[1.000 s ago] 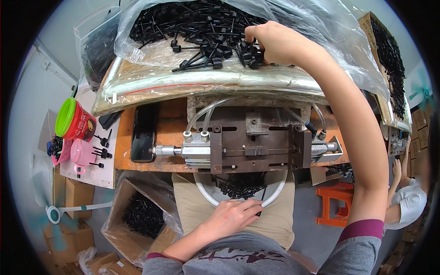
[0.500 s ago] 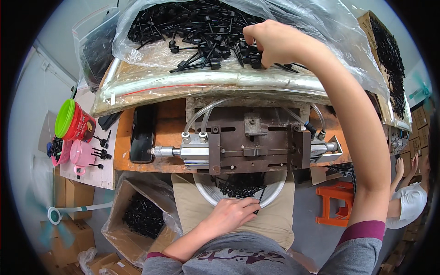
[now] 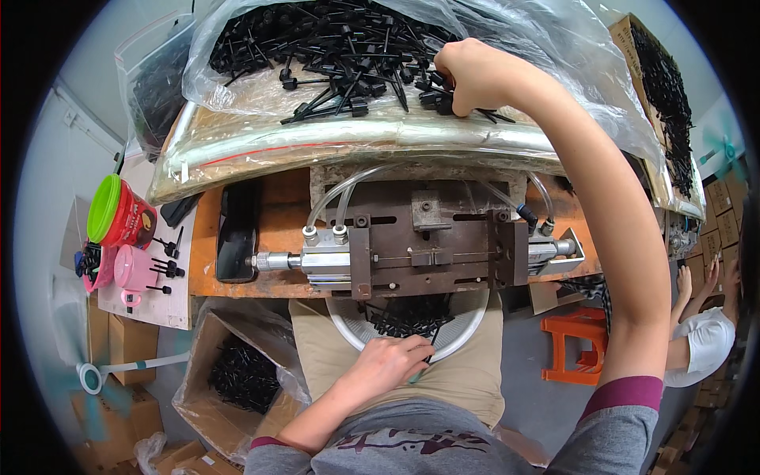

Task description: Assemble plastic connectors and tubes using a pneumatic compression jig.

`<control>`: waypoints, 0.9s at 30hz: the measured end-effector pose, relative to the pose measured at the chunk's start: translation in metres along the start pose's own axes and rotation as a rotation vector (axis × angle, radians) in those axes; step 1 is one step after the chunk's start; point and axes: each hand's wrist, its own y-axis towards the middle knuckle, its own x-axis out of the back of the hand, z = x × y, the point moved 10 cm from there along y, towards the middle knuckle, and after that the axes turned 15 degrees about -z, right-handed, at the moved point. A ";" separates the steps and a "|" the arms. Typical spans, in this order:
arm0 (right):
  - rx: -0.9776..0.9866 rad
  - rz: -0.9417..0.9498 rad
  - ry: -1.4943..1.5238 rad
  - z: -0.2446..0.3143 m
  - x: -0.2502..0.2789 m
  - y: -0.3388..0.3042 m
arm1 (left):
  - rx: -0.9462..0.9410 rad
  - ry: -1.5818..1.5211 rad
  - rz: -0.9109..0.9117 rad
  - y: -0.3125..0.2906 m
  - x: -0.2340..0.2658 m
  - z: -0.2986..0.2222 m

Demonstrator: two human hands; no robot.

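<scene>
A heap of black plastic stemmed parts [image 3: 356, 59], thin rods with chunky heads, lies on a plastic-covered tray [image 3: 301, 141] at the far side. My right hand [image 3: 487, 75] reaches into the heap's right edge, its fingers curled around one or more of these parts; the fingertips are partly hidden. Low in front of me, my left hand [image 3: 388, 364] rests by the near rim of a white basket [image 3: 469, 336], closed on a thin black stemmed part [image 3: 434, 339]. More black parts [image 3: 412, 315] lie inside the basket. Between the hands stands a metal clamping fixture [image 3: 431, 257].
Air cylinders [image 3: 326, 261] with clear hoses flank the fixture. A dark phone [image 3: 237, 229] lies left of it. Further left are a red-and-green tub [image 3: 123, 214] and a pink cup [image 3: 134, 267]. A lined carton [image 3: 245, 372] holds black parts. An orange stool [image 3: 574, 344] and another person's sleeve [image 3: 704, 348] are right.
The whole view has shifted slightly. My left hand has drawn a little back toward me along the basket rim. My right hand stays at the heap, fingers curled among the parts.
</scene>
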 end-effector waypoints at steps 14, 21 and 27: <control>-0.190 -0.379 0.656 -0.058 0.039 -0.017 | 0.061 0.070 0.033 -0.005 -0.009 0.008; -0.088 -0.698 1.045 -0.014 0.064 -0.085 | 0.085 -0.205 -0.421 0.030 0.086 -0.029; 0.285 -0.850 0.801 0.060 0.052 -0.195 | 0.214 -0.564 -0.738 0.046 0.134 -0.030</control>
